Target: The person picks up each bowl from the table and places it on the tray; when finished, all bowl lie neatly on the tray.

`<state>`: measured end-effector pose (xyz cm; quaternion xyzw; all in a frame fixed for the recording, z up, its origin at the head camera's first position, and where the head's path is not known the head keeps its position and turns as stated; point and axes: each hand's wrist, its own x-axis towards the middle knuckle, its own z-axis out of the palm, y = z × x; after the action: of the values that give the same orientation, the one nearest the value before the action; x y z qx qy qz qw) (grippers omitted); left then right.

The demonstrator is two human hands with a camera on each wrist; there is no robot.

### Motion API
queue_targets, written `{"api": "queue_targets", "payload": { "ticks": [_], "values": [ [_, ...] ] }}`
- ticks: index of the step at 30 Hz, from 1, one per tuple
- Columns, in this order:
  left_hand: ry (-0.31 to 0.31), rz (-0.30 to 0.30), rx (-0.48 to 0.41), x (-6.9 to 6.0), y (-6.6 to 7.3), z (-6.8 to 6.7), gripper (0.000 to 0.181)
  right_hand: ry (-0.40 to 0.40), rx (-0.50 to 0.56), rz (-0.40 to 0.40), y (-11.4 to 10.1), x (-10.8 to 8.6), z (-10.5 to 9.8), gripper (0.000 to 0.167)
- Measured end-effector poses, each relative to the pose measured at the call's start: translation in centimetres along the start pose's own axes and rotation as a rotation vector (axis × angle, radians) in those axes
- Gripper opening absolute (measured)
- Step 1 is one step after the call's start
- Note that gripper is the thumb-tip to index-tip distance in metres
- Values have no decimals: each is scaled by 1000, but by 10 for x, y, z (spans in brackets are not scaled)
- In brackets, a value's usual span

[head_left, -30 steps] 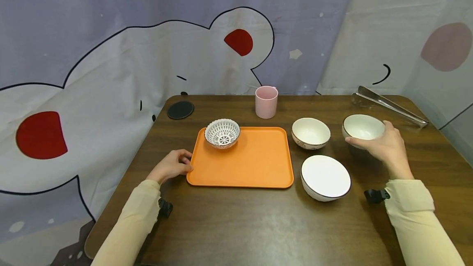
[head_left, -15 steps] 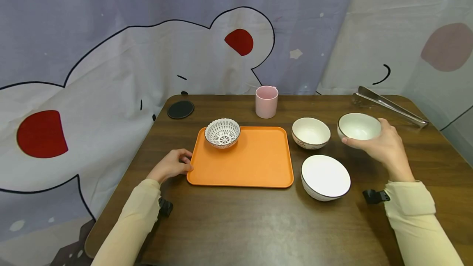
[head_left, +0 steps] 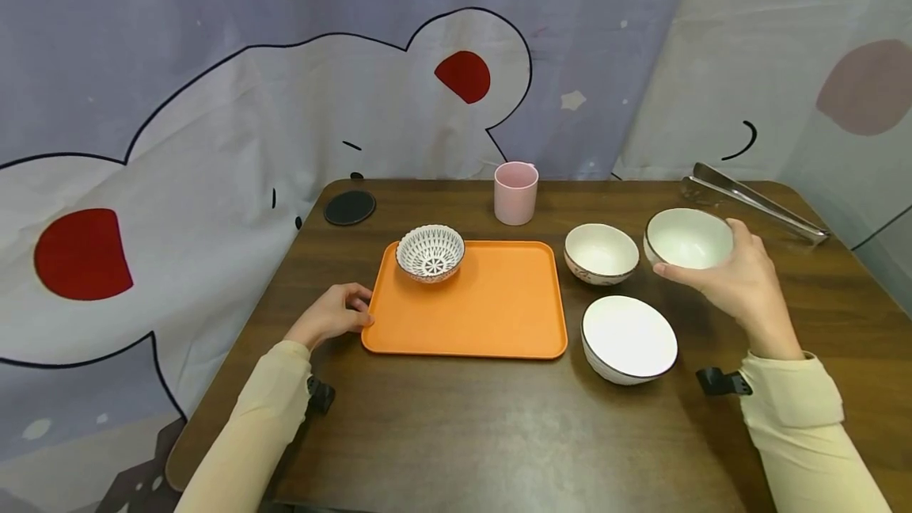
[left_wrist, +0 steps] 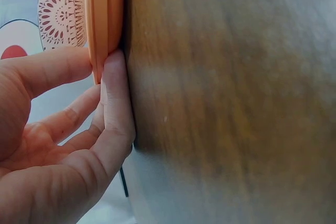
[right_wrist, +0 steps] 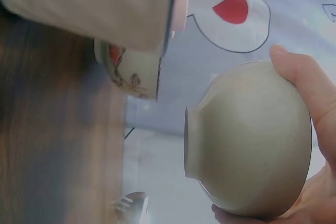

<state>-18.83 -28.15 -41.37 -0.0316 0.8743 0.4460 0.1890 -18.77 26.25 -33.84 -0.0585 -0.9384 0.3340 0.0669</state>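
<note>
An orange tray (head_left: 492,315) lies on the table, with a patterned bowl (head_left: 431,253) at its back left. My left hand (head_left: 333,317) pinches the tray's left edge; in the left wrist view the fingers hold its orange rim (left_wrist: 106,14). My right hand (head_left: 744,283) grips a pale, dark-rimmed bowl (head_left: 688,239) by its sides. The right wrist view shows this bowl (right_wrist: 252,140) raised off the table. Right of the tray stand a bowl with a patterned outside (head_left: 602,252) and a white bowl (head_left: 628,339) nearer the front.
A pink mug (head_left: 516,195) stands behind the tray. The black round coaster (head_left: 350,207) lies at the back left. Metal tongs (head_left: 758,200) rest at the back right, and a printed curtain (head_left: 342,109) hangs behind the table (head_left: 456,434).
My right hand has lifted its bowl and carried it a little left, closer to the bowl with the patterned outside. The left hand stays at the tray's edge.
</note>
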Motion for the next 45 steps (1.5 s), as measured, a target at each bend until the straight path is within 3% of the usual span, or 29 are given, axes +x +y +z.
{"api": "queue_targets", "payload": {
  "ticks": [45],
  "values": [
    [-6,-7,0,-2,1,-1,47,-70,51,-111,-52,-33,22,124]
  ]
}}
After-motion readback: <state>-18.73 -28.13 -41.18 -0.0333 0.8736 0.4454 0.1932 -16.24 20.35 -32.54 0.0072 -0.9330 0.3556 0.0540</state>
